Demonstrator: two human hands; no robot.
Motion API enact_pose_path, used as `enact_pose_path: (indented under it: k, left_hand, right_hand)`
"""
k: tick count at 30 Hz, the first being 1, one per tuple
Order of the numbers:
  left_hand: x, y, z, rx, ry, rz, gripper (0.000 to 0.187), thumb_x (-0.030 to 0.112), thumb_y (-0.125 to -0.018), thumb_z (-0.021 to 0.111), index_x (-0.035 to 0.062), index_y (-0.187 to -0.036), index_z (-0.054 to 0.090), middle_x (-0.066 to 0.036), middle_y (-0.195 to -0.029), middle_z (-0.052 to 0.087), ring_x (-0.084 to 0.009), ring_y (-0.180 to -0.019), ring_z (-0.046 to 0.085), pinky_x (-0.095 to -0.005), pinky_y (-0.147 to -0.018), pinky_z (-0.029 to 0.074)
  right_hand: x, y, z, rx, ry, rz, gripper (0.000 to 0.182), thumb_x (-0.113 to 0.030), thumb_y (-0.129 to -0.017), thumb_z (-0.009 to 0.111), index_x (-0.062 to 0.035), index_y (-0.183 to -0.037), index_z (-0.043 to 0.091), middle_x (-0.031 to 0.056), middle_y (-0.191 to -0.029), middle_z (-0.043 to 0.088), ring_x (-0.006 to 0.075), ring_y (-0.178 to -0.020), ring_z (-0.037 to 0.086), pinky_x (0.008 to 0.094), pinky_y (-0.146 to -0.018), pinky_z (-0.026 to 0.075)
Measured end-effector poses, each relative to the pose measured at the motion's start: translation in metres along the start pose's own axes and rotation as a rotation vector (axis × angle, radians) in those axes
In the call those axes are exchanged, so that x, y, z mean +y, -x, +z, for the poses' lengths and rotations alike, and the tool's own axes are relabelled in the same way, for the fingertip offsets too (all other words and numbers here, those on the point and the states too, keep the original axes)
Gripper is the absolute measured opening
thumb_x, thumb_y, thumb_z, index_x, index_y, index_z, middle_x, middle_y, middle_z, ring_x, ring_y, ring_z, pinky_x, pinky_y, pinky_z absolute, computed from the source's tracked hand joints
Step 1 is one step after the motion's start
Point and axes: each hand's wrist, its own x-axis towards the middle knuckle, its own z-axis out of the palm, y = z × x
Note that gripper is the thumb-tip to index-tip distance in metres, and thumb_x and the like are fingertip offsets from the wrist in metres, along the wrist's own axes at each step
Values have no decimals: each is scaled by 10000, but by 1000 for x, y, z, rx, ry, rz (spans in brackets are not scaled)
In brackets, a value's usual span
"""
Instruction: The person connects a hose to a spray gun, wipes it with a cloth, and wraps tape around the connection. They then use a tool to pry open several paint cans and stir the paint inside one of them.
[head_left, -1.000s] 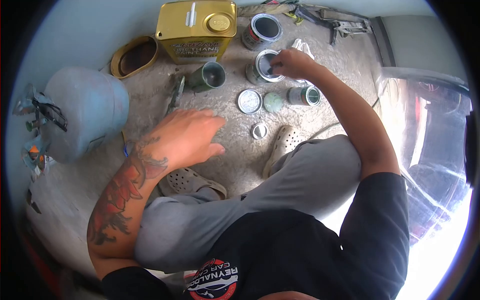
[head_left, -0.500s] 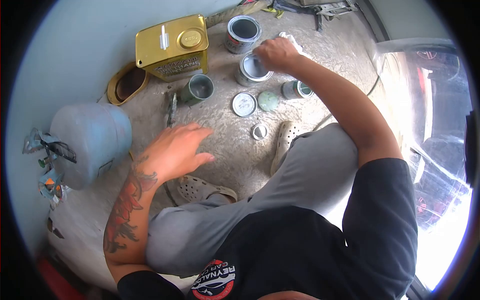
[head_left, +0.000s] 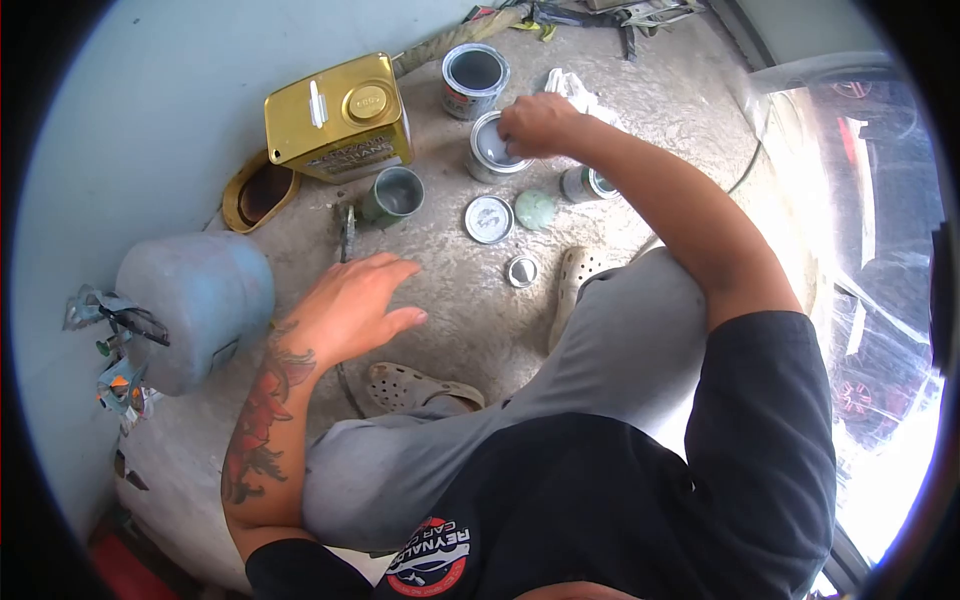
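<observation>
My right hand is closed over the right rim of an open can of grey paint. Its fingers are curled at the can's mouth, and whatever they hold is hidden behind them. My left hand hovers above the floor with its fingers apart and nothing in them. Nearest to it are a green cup with dark grey contents and a thin dark tool on the floor beside it. In front of the paint can lie a round metal lid and a pale green disc.
A second open can stands behind, near a gold rectangular tin by the wall. A smaller can, a white cloth, a small round cap and a yellow-rimmed container are around. A blue-grey tank lies at left.
The camera view has shifted slightly. My right hand has dropped a little relative to the paint can, staying at its mouth. My left hand remains open and nearly still.
</observation>
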Motion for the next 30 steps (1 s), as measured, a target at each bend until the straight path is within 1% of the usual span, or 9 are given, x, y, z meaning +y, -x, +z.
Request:
enact_pose_path:
  k: [2, 4, 6, 10, 17, 20, 25, 27, 30]
  left_hand:
    - [2, 0, -1, -8, 14, -4, 528, 319, -897, 704, 26, -1319, 584, -180, -1346, 594, -365, -1228, 572, -456, -1033, 462]
    - [2, -1, 0, -48, 25, -46, 542, 317, -897, 704, 32, -1339, 574, -188, -1381, 570, -361, -1277, 537, -436, -1073, 437]
    - [1, -2, 2, -10, 16, -6, 531, 316, -898, 703, 27, -1326, 579, -183, -1357, 585, -360, -1250, 556, -444, -1052, 450]
    - [-1, -2, 3, 64, 8, 71, 517, 313, -899, 701, 21, -1311, 586, -182, -1325, 603, -359, -1219, 576, -449, -1029, 463]
    - [-5, -2, 1, 3, 18, -7, 532, 299, -889, 713, 26, -1326, 581, -185, -1344, 592, -366, -1244, 556, -450, -1045, 454]
    - [-4, -6, 0, -8, -14, -21, 533, 303, -888, 714, 25, -1324, 583, -183, -1339, 595, -365, -1240, 559, -451, -1039, 458]
    - [-3, -16, -4, -7, 3, -17, 533, 292, -894, 713, 22, -1332, 575, -190, -1341, 590, -371, -1234, 560, -454, -1035, 459]
    - [-3, -20, 0, 67, -8, 12, 539, 288, -895, 711, 16, -1335, 561, -190, -1297, 606, -370, -1202, 575, -461, -1014, 466]
    - [2, -34, 5, 218, -32, 29, 581, 270, -909, 694, 0, -1383, 495, -201, -1261, 616, -377, -1173, 587, -469, -996, 471]
  right_hand:
    - [3, 0, -7, -10, 160, 129, 212, -182, -850, 625, -170, -1018, 755, 143, -1041, 730, 338, -977, 713, 444, -826, 567]
    - [7, -4, 4, 5, 174, 144, 249, -188, -855, 631, -212, -1070, 754, 146, -1054, 727, 352, -979, 709, 444, -855, 561]
    - [5, -5, 15, 159, -111, 73, 258, -225, -859, 650, -217, -1098, 746, 140, -1045, 728, 358, -988, 702, 447, -870, 557]
    - [16, 7, 5, 7, -161, 5, 288, -291, -847, 699, -192, -1115, 733, 100, -1046, 736, 308, -1015, 696, 428, -877, 558]
    - [44, 41, -36, 211, -407, 63, 285, -205, -835, 710, -71, -1086, 697, 122, -866, 733, 228, -780, 695, 355, -744, 533]
    - [46, 51, -47, 219, -479, 116, 295, -219, -824, 719, -62, -1073, 701, 164, -922, 736, 292, -836, 712, 379, -783, 546]
    - [47, 62, -55, 244, -439, 121, 303, -215, -826, 716, -58, -1085, 702, 161, -927, 736, 278, -837, 712, 377, -783, 545]
    - [49, 64, -53, 303, -433, 101, 271, -193, -844, 723, -56, -1077, 702, 76, -801, 715, 152, -712, 650, 320, -663, 491]
    - [53, 68, -55, 292, -432, 97, 268, -193, -850, 720, -54, -1079, 704, 83, -810, 723, 158, -724, 664, 320, -676, 502]
